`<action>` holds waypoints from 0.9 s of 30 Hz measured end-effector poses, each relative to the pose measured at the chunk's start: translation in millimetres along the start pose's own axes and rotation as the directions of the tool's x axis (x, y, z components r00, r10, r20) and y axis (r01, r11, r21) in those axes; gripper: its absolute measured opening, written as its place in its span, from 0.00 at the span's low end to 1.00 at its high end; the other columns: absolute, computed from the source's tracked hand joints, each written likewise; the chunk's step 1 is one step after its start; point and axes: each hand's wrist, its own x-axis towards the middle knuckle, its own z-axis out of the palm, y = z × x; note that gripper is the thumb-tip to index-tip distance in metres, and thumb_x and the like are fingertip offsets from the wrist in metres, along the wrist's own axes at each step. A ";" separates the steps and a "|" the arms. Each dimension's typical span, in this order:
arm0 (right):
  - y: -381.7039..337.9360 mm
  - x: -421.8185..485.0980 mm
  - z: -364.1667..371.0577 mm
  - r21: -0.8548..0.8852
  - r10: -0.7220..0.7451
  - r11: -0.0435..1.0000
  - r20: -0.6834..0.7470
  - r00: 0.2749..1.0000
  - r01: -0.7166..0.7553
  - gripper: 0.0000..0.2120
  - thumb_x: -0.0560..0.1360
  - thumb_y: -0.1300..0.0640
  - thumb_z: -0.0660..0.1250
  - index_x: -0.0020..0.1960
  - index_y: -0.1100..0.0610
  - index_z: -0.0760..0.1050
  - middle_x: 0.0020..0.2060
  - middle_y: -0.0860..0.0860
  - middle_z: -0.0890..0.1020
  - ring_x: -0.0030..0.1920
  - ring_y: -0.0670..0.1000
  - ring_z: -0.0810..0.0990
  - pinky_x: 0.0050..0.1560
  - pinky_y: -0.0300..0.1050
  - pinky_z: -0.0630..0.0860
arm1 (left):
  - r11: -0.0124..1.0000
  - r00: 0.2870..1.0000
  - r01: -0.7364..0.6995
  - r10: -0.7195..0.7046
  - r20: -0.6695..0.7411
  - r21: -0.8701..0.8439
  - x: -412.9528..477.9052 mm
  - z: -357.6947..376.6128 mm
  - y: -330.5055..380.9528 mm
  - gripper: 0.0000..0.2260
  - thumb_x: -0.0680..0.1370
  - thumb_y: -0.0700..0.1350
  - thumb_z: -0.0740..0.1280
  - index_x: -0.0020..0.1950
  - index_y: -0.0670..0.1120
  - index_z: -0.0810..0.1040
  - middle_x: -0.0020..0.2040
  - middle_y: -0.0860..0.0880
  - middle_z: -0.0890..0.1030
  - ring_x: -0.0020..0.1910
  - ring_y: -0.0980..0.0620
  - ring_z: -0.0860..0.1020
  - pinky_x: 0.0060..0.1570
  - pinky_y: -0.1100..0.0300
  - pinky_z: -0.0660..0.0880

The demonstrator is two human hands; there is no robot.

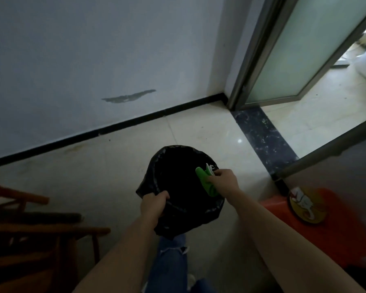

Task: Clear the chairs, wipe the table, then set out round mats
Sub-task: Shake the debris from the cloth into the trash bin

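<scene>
Left hand was clenched on the near rim of a black bin bag, holding it open. Right hand pinched green-and-white wrapper over the bag's mouth. Wooden chair stood lower left; a round mat lay on a red stool to the right.

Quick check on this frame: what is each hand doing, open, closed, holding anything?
Left hand: closed on the rim of the black bin bag.
Right hand: closed on a green item with some white scraps, over the bag's mouth.
</scene>
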 end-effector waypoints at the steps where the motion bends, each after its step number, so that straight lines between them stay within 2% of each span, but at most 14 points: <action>1: -7.6 13.4 -2.3 0.012 0.003 1.000 -0.007 1.000 -0.003 0.21 0.69 0.51 0.74 0.38 0.70 0.75 0.31 0.58 0.73 0.32 0.55 0.73 0.35 0.46 0.66 | 1.000 1.000 -0.007 0.007 -0.001 -0.003 7.3 5.0 15.7 0.03 0.73 0.41 0.67 0.42 0.43 0.74 0.44 0.42 0.78 0.42 0.44 0.77 0.50 0.47 0.78; 4: -45.4 76.1 -19.2 0.027 0.023 0.999 -0.058 0.998 -0.022 0.18 0.69 0.54 0.73 0.45 0.71 0.78 0.32 0.58 0.75 0.34 0.55 0.76 0.36 0.46 0.69 | 1.000 1.000 -0.013 0.012 0.024 0.025 56.3 28.8 78.0 0.04 0.73 0.42 0.68 0.44 0.42 0.75 0.46 0.42 0.78 0.44 0.45 0.77 0.51 0.47 0.79; 8: -95.8 155.0 -49.3 0.077 0.074 0.995 -0.117 0.990 -0.065 0.14 0.69 0.57 0.71 0.46 0.69 0.79 0.34 0.59 0.77 0.35 0.55 0.76 0.36 0.47 0.70 | 0.996 0.999 -0.008 0.004 0.048 0.086 123.3 59.4 163.0 0.07 0.72 0.43 0.68 0.45 0.39 0.76 0.47 0.40 0.79 0.45 0.42 0.78 0.51 0.45 0.79; 12: -133.1 210.4 -78.9 0.120 0.108 0.989 -0.160 0.981 -0.090 0.14 0.70 0.56 0.72 0.46 0.68 0.81 0.38 0.63 0.81 0.40 0.59 0.81 0.41 0.53 0.78 | 0.990 0.999 -0.020 0.014 0.040 0.139 163.9 90.4 237.0 0.06 0.72 0.43 0.68 0.43 0.40 0.76 0.45 0.42 0.79 0.44 0.44 0.78 0.53 0.46 0.78; 17: -167.4 278.7 -120.5 0.184 0.151 0.976 -0.172 0.974 -0.118 0.15 0.72 0.54 0.72 0.48 0.68 0.80 0.36 0.58 0.80 0.36 0.54 0.78 0.38 0.48 0.74 | 0.988 0.998 -0.023 0.013 0.063 0.154 214.5 132.2 317.6 0.08 0.71 0.43 0.68 0.44 0.39 0.78 0.45 0.42 0.80 0.44 0.45 0.79 0.51 0.47 0.79; 21: -189.7 345.3 -153.6 0.204 0.178 0.969 -0.179 0.968 -0.141 0.13 0.72 0.55 0.72 0.48 0.66 0.81 0.37 0.58 0.80 0.35 0.53 0.78 0.40 0.48 0.76 | 0.986 0.997 -0.021 0.007 0.081 0.166 260.2 176.3 379.6 0.06 0.71 0.43 0.69 0.42 0.40 0.78 0.45 0.43 0.79 0.43 0.46 0.78 0.47 0.51 0.80; 24: -199.5 397.0 -177.2 0.200 0.201 0.966 -0.190 0.961 -0.163 0.12 0.72 0.57 0.71 0.50 0.66 0.81 0.42 0.61 0.83 0.39 0.55 0.80 0.45 0.52 0.79 | 0.983 0.996 -0.004 -0.013 0.092 0.182 294.6 210.9 416.9 0.06 0.71 0.44 0.69 0.42 0.41 0.79 0.45 0.43 0.80 0.44 0.46 0.79 0.47 0.51 0.80; 27: -207.6 459.4 -205.2 0.202 0.225 0.962 -0.196 0.955 -0.185 0.13 0.72 0.57 0.71 0.51 0.65 0.81 0.46 0.62 0.83 0.45 0.59 0.82 0.49 0.55 0.79 | 0.980 0.997 -0.001 -0.015 0.079 0.201 338.4 252.9 454.1 0.08 0.71 0.44 0.69 0.43 0.40 0.80 0.44 0.42 0.81 0.45 0.43 0.80 0.50 0.46 0.80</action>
